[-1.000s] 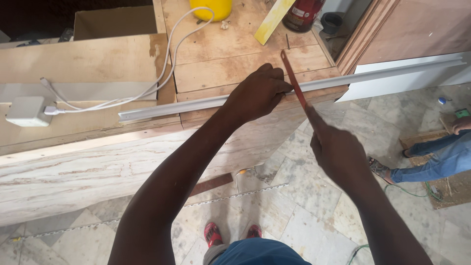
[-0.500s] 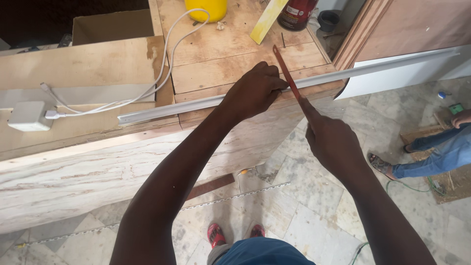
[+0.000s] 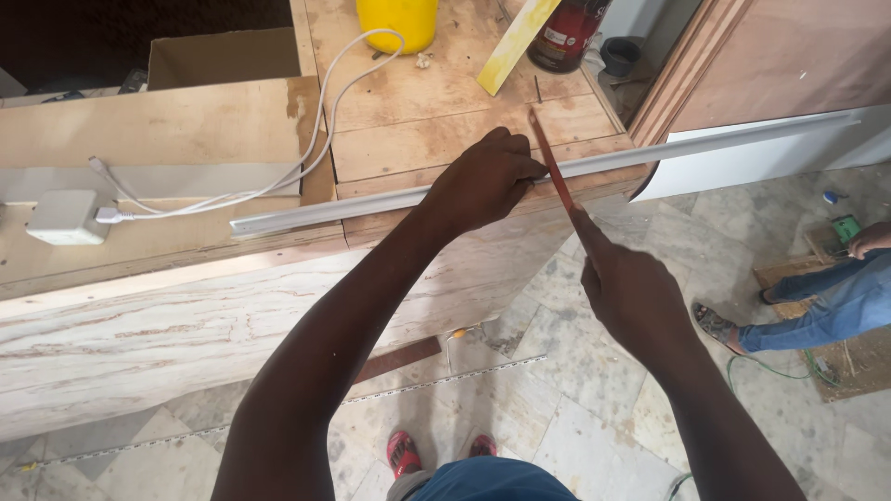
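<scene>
Two hands busy: left hand (image 3: 487, 181) clamped on grey strip (image 3: 371, 201); right hand (image 3: 636, 292) grip pinching reddish blade (image 3: 549, 162) (crossing strip).

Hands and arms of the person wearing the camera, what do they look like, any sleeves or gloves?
Both are bare: no gloves, no sleeves in view, no watch, rings or bands visible on the left hand or right hand. Both forearms are uncovered right to the frame's lower edge.

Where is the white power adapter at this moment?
In the head view the white power adapter lies at the far left on the wooden bench. Its white cable runs right toward the yellow container, well away from both hands.
</scene>
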